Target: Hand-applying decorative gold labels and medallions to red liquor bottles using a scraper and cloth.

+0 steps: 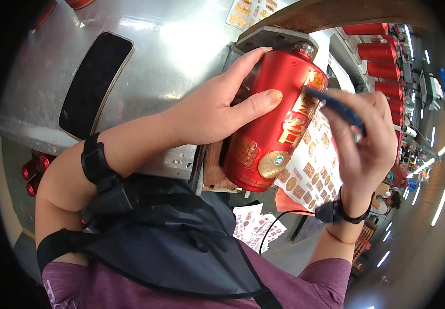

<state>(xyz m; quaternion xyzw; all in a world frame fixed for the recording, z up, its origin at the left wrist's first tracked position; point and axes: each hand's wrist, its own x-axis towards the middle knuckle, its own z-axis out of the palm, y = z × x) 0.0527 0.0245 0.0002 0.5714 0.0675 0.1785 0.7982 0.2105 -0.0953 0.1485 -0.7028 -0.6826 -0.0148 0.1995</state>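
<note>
Red in finish, the bottle (pixel 266 110) is held at a slant beside the edge of the metal table (pixel 150 56), its neck directed away from the person, near a metal plate (pixel 266 38). The bottle is grasped by the left grip (pixel 207 113), with the thumb laid across its side. A slender dark-blue tool (pixel 347 109), partly blurred, is clasped in the right grip (pixel 372 131); its tip is positioned at the bottle's gold lettering. A sticker sheet (pixel 312 177) is located right of the bottle. A phone (pixel 96 85) is placed on the table, at left.
</note>
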